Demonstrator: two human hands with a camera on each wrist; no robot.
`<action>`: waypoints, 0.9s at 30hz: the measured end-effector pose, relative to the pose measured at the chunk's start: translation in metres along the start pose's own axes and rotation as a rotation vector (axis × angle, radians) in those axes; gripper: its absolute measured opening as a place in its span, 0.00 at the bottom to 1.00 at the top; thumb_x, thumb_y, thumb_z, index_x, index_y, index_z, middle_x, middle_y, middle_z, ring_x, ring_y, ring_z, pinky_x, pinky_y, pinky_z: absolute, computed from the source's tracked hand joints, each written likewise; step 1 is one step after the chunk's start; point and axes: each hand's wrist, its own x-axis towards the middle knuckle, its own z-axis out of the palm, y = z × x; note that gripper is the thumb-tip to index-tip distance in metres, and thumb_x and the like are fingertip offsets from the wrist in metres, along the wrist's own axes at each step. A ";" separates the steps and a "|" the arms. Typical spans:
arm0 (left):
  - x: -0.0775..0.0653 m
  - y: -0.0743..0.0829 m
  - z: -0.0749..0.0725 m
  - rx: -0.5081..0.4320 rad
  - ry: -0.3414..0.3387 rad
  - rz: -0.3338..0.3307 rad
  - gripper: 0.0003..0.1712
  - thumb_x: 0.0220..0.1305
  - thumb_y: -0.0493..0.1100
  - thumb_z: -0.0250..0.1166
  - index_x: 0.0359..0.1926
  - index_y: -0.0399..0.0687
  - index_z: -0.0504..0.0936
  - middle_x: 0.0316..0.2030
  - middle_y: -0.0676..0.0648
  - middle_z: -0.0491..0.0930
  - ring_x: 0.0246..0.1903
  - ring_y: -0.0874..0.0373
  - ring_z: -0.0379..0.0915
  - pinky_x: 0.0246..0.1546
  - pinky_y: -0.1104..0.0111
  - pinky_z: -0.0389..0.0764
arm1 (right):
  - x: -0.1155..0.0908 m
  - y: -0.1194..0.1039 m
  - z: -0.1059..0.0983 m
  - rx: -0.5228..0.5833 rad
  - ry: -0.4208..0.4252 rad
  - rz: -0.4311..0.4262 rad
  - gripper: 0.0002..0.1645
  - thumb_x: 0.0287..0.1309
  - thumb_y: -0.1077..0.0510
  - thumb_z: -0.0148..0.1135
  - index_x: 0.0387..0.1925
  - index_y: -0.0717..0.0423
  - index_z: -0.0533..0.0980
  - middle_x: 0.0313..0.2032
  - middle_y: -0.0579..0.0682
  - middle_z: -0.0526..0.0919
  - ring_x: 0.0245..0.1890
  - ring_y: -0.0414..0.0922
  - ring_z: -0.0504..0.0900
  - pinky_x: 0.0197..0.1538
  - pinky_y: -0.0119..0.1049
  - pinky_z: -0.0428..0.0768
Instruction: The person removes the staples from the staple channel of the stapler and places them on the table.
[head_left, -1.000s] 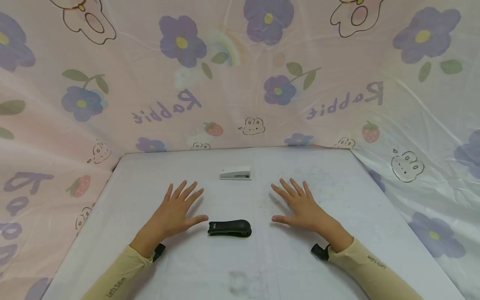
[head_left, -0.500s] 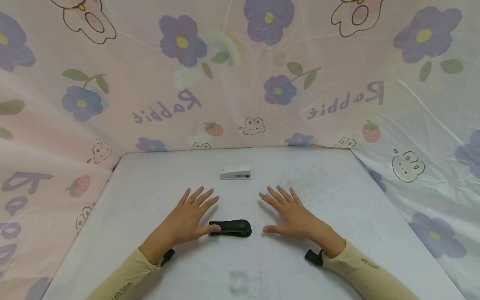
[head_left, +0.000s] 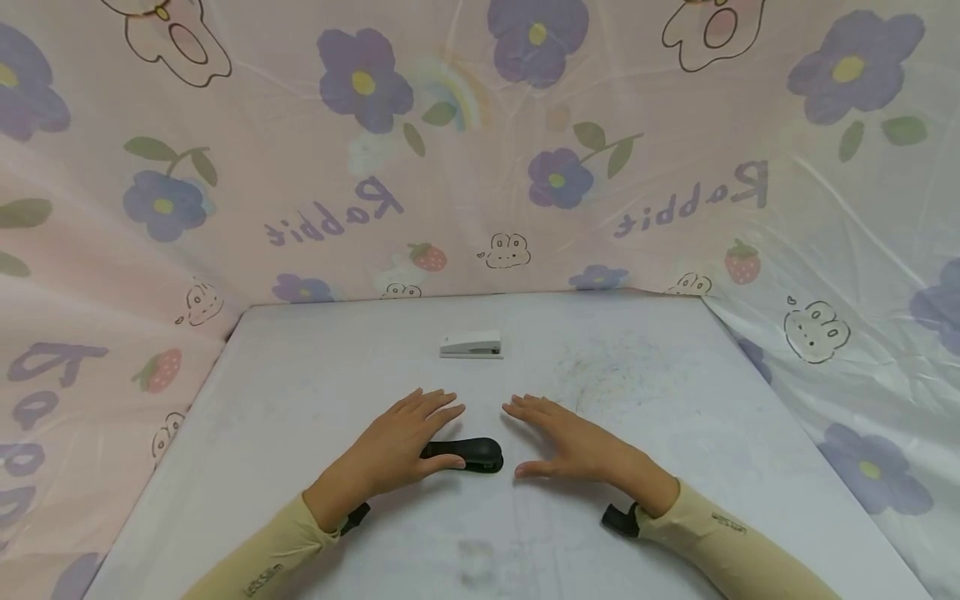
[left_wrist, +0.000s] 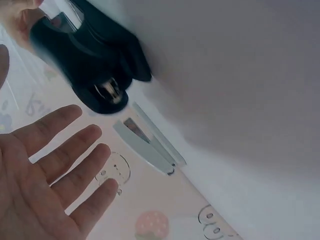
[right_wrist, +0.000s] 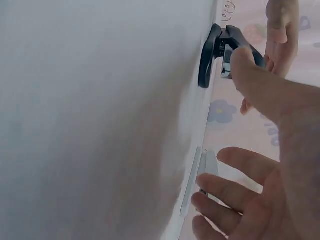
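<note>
A black stapler [head_left: 476, 452] lies sideways on the white table in the head view, its left end behind my left hand [head_left: 401, 442]. That hand hovers over the stapler's left part, fingers extended, thumb in front of its near side. To the right of the stapler is my right hand [head_left: 573, 442], fingers extended and thumb apart, holding nothing. A white stapler [head_left: 471, 344] lies farther back. In the left wrist view the black stapler [left_wrist: 95, 60] shows beyond the spread fingers. The right wrist view has the black stapler [right_wrist: 212, 55] past the thumb and the white stapler [right_wrist: 191, 182] partly behind the fingers.
The white table [head_left: 322, 358] meets a printed curtain [head_left: 450, 167] at its back and sides. Faint smudges mark the table at the right and near the front. Each wrist carries a small black camera [head_left: 621, 521].
Both hands have moved inward and slightly toward the person, closing in on the black stapler from either side. Their spread fingers have drawn closer together. Both staplers stay where they were.
</note>
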 end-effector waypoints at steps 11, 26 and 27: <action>0.011 0.014 0.002 -0.104 0.006 0.027 0.33 0.70 0.61 0.73 0.66 0.47 0.83 0.61 0.48 0.84 0.62 0.50 0.80 0.62 0.54 0.81 | 0.007 -0.008 0.005 0.090 0.026 -0.061 0.42 0.61 0.40 0.79 0.71 0.54 0.77 0.67 0.48 0.80 0.69 0.49 0.76 0.70 0.53 0.75; 0.025 0.028 0.011 -0.130 -0.040 0.024 0.20 0.70 0.52 0.75 0.57 0.48 0.86 0.46 0.52 0.85 0.43 0.61 0.79 0.43 0.65 0.84 | 0.020 -0.011 0.014 0.256 -0.010 -0.070 0.25 0.61 0.50 0.81 0.56 0.53 0.83 0.40 0.44 0.82 0.37 0.37 0.79 0.43 0.31 0.82; 0.025 0.028 0.011 -0.126 -0.038 0.025 0.20 0.70 0.52 0.75 0.56 0.48 0.86 0.46 0.52 0.84 0.42 0.62 0.79 0.43 0.65 0.84 | 0.021 -0.011 0.015 0.259 -0.014 -0.066 0.24 0.61 0.50 0.81 0.55 0.53 0.83 0.40 0.44 0.82 0.36 0.37 0.80 0.42 0.31 0.82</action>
